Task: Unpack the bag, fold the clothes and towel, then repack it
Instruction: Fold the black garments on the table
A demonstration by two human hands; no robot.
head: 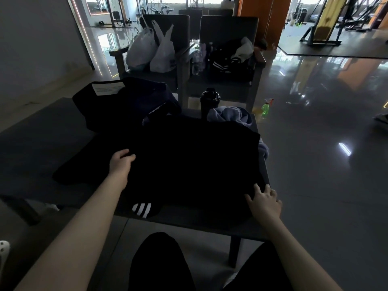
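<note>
At frame centre a black garment (189, 160) lies spread on the tabletop (42, 143); the left hand (120, 162) pinches its edge and the right hand (265, 201) presses it with flat, spread fingers. The lavender towel (228, 116) is still crumpled and the bag (109, 106) sits upper left, so folding looks barely begun.

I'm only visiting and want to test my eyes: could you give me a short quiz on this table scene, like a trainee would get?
1. True or false: the right hand lies with spread fingers on the black garment.
2. What stands right beside the lavender towel on the table?
A) a black bottle
B) a red mug
C) a laptop
3. Fill in the blank: the two white plastic bags sit on a ____.

Key
1. True
2. A
3. chair
</note>
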